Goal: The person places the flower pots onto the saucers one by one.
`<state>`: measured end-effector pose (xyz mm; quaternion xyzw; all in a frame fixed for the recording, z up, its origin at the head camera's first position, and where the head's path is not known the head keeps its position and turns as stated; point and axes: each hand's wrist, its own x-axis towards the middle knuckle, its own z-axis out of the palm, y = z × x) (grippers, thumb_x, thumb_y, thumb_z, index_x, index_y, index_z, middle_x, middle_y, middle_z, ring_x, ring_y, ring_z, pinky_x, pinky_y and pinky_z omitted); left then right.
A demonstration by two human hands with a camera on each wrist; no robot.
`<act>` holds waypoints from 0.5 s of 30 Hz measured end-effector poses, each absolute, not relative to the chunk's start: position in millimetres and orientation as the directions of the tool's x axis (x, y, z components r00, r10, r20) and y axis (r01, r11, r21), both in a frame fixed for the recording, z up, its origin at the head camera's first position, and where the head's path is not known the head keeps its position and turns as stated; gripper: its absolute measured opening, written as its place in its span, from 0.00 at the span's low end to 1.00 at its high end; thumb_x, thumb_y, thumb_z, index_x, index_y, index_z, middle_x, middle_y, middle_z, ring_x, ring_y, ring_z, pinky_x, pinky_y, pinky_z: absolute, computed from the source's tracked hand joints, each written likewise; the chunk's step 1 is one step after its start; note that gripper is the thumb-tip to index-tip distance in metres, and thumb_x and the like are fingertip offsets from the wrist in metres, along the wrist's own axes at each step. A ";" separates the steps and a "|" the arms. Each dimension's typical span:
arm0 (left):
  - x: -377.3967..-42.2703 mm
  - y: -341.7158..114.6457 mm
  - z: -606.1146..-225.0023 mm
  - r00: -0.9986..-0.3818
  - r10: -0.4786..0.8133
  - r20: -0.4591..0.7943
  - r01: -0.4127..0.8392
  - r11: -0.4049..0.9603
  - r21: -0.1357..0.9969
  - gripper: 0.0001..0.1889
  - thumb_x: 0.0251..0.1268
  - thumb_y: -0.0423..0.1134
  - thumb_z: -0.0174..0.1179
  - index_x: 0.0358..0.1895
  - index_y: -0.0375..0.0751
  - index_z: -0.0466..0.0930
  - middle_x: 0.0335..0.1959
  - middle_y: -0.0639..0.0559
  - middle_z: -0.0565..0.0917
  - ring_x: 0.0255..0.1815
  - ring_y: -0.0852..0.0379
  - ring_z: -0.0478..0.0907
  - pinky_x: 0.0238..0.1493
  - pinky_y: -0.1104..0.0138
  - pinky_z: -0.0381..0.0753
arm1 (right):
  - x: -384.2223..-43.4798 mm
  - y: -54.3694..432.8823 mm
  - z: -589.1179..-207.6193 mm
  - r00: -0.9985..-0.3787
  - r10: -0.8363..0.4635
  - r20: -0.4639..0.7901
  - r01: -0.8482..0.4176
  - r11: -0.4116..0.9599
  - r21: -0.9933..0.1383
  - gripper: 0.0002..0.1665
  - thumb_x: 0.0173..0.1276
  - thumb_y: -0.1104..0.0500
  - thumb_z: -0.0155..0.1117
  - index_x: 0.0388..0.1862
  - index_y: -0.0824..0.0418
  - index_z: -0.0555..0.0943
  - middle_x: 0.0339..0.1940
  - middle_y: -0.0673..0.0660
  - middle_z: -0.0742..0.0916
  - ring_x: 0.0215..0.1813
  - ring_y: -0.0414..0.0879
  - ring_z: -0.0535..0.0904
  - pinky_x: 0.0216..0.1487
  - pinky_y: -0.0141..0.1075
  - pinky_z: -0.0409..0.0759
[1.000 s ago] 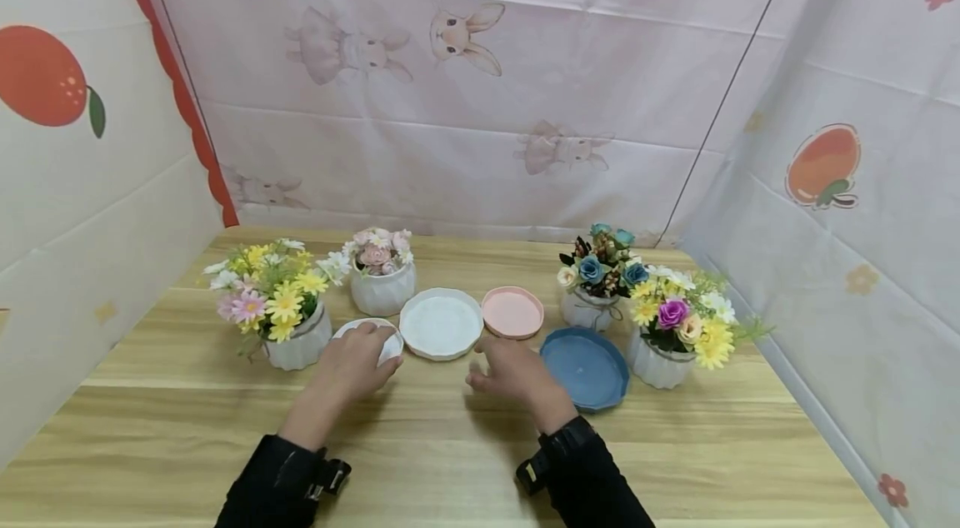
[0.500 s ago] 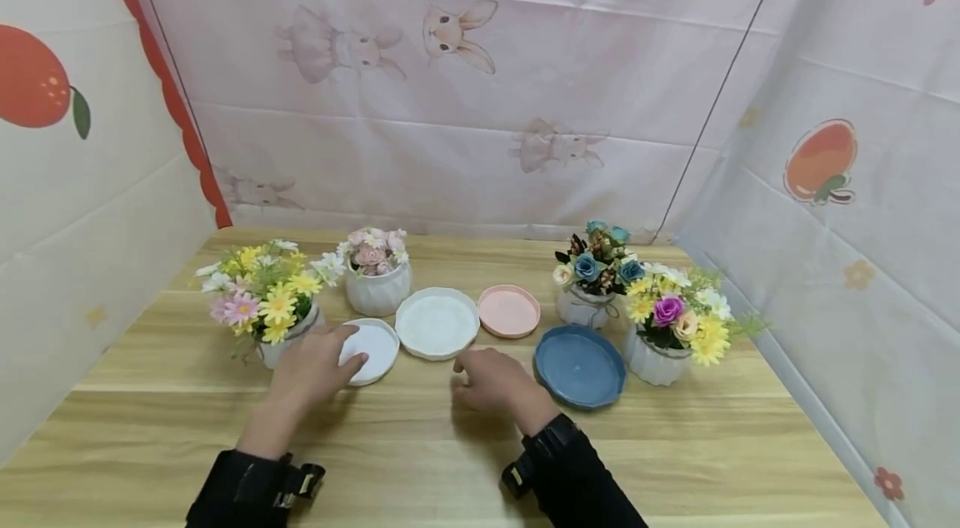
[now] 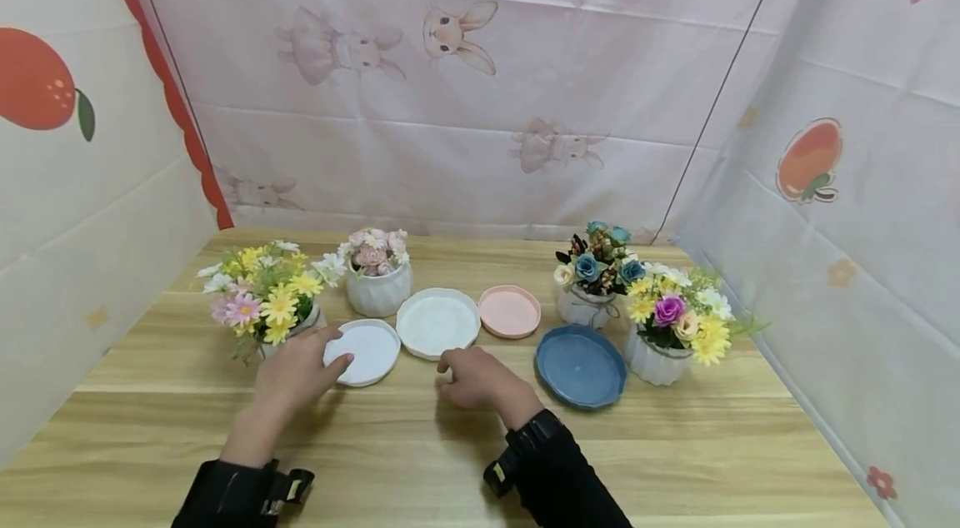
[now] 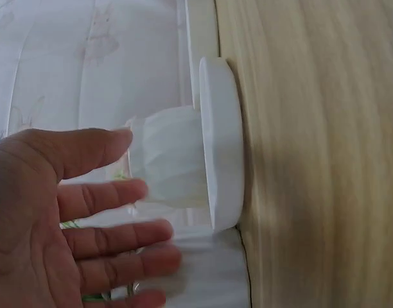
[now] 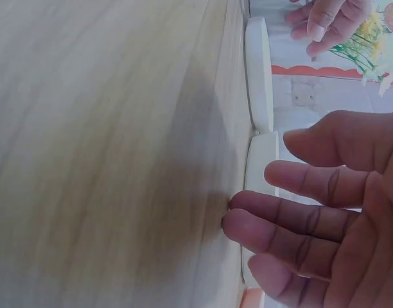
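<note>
My left hand [image 3: 295,371] hovers at the left side of a small white round plate [image 3: 367,353], holding nothing. In the left wrist view its fingers are spread, and a gap separates them from the plate's edge. My right hand [image 3: 478,382] hangs over the table just in front of a larger white plate [image 3: 437,324], fingers loosely bent and apart. Seen from the right wrist, the palm is bare and nothing lies between thumb and fingers. Beside the larger plate sit a small pink plate [image 3: 510,311] and, further right, a blue plate [image 3: 580,366].
Behind the left hand stands a white pot of yellow and pink flowers [image 3: 273,299]. A pot of pink roses [image 3: 378,291] is at the back left. On the right are a pot with blue roses [image 3: 588,307] and another mixed bouquet pot [image 3: 660,357]. Printed cloth surrounds the wooden table [image 3: 390,470].
My left hand has drawn back to the left, off the small white plate it was over, uncovering it. My right hand has shifted left and slightly nearer. The plates stay where they were.
</note>
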<state>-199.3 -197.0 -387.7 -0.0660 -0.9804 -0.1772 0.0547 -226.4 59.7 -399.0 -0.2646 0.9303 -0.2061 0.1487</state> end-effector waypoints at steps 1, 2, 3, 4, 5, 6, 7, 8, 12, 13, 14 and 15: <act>-199.2 -198.8 -386.5 -0.989 0.097 0.114 0.132 0.927 0.351 0.24 0.61 0.47 0.60 0.54 0.32 0.76 0.41 0.37 0.81 0.39 0.40 0.78 0.37 0.47 0.76 | -227.0 58.8 -398.8 -0.815 -0.555 -0.167 -0.432 0.774 -0.464 0.15 0.63 0.60 0.60 0.49 0.61 0.79 0.37 0.51 0.82 0.36 0.40 0.74 0.41 0.33 0.74; -199.0 -201.0 -385.3 -0.992 0.082 0.097 0.112 0.925 0.362 0.24 0.61 0.47 0.60 0.54 0.32 0.76 0.39 0.38 0.81 0.37 0.41 0.78 0.35 0.48 0.77 | -227.6 57.8 -398.8 -0.813 -0.558 -0.168 -0.433 0.771 -0.467 0.15 0.63 0.60 0.60 0.49 0.62 0.79 0.38 0.51 0.82 0.37 0.40 0.74 0.41 0.33 0.74; -198.6 -203.3 -384.5 -0.995 0.064 0.081 0.090 0.922 0.376 0.24 0.61 0.48 0.60 0.53 0.32 0.77 0.37 0.39 0.82 0.36 0.42 0.78 0.33 0.49 0.77 | -228.0 56.7 -398.3 -0.810 -0.562 -0.169 -0.433 0.766 -0.475 0.15 0.62 0.60 0.60 0.49 0.62 0.79 0.39 0.52 0.82 0.38 0.40 0.75 0.42 0.33 0.74; -198.3 -206.0 -383.4 -0.997 0.047 0.068 0.070 0.920 0.387 0.23 0.61 0.48 0.60 0.51 0.32 0.77 0.34 0.41 0.82 0.33 0.44 0.78 0.30 0.51 0.77 | -228.6 55.4 -398.2 -0.807 -0.566 -0.169 -0.433 0.762 -0.481 0.15 0.62 0.61 0.60 0.49 0.62 0.79 0.39 0.52 0.82 0.38 0.41 0.75 0.42 0.33 0.74; -197.6 -208.8 -382.5 -0.998 0.031 0.058 0.051 0.915 0.399 0.22 0.62 0.48 0.59 0.50 0.33 0.78 0.33 0.42 0.81 0.31 0.45 0.78 0.28 0.53 0.76 | -229.0 54.2 -398.5 -0.805 -0.570 -0.167 -0.433 0.755 -0.492 0.15 0.62 0.61 0.61 0.49 0.62 0.79 0.39 0.53 0.83 0.39 0.41 0.76 0.42 0.33 0.75; -196.6 -211.7 -381.7 -0.999 0.014 0.051 0.034 0.909 0.416 0.21 0.62 0.48 0.58 0.48 0.33 0.79 0.34 0.41 0.82 0.31 0.46 0.78 0.27 0.54 0.76 | -229.4 52.9 -398.6 -0.803 -0.574 -0.164 -0.432 0.748 -0.504 0.15 0.62 0.61 0.61 0.48 0.62 0.79 0.39 0.53 0.83 0.40 0.41 0.76 0.42 0.33 0.75; -195.4 -214.9 -381.2 -0.999 -0.006 0.053 0.018 0.904 0.427 0.19 0.62 0.48 0.58 0.46 0.34 0.80 0.35 0.41 0.82 0.30 0.47 0.78 0.26 0.56 0.75 | -230.0 51.5 -399.3 -0.801 -0.578 -0.159 -0.431 0.740 -0.517 0.15 0.62 0.61 0.61 0.48 0.63 0.79 0.38 0.53 0.83 0.40 0.42 0.76 0.42 0.33 0.75; -194.2 -217.7 -380.8 -0.998 -0.025 0.053 0.000 0.899 0.439 0.17 0.62 0.47 0.57 0.43 0.35 0.80 0.32 0.43 0.81 0.27 0.49 0.76 0.24 0.58 0.74 | -230.3 50.0 -400.1 -0.799 -0.580 -0.155 -0.427 0.731 -0.532 0.15 0.62 0.61 0.61 0.48 0.63 0.79 0.38 0.53 0.82 0.40 0.42 0.76 0.42 0.33 0.75; -189.9 -228.1 -379.2 -0.994 -0.099 0.043 -0.067 0.880 0.470 0.14 0.61 0.45 0.56 0.36 0.35 0.81 0.25 0.46 0.79 0.22 0.53 0.72 0.20 0.63 0.69 | -232.0 43.7 -403.8 -0.801 -0.582 -0.140 -0.414 0.708 -0.572 0.14 0.62 0.61 0.61 0.47 0.62 0.80 0.34 0.51 0.81 0.38 0.41 0.75 0.40 0.32 0.74; -188.9 -230.6 -378.9 -0.993 -0.114 0.040 -0.082 0.878 0.472 0.14 0.60 0.44 0.56 0.35 0.35 0.81 0.25 0.46 0.79 0.22 0.52 0.72 0.19 0.63 0.69 | -232.6 42.0 -404.5 -0.801 -0.582 -0.138 -0.412 0.705 -0.578 0.14 0.61 0.61 0.61 0.46 0.62 0.80 0.34 0.51 0.81 0.38 0.41 0.75 0.41 0.32 0.74; -188.1 -232.7 -378.1 -0.991 -0.131 0.025 -0.104 0.875 0.473 0.14 0.60 0.45 0.55 0.33 0.35 0.81 0.24 0.46 0.78 0.21 0.52 0.71 0.18 0.63 0.68 | -233.3 40.3 -405.0 -0.801 -0.582 -0.136 -0.410 0.701 -0.584 0.14 0.61 0.61 0.61 0.46 0.62 0.80 0.34 0.51 0.81 0.38 0.41 0.75 0.41 0.32 0.74; -187.2 -234.4 -377.5 -0.989 -0.145 0.011 -0.123 0.874 0.470 0.15 0.60 0.46 0.55 0.31 0.35 0.80 0.24 0.45 0.77 0.22 0.51 0.71 0.18 0.63 0.68 | -234.1 38.5 -405.3 -0.801 -0.584 -0.134 -0.408 0.695 -0.592 0.14 0.61 0.61 0.62 0.46 0.62 0.80 0.33 0.50 0.81 0.38 0.41 0.75 0.40 0.32 0.74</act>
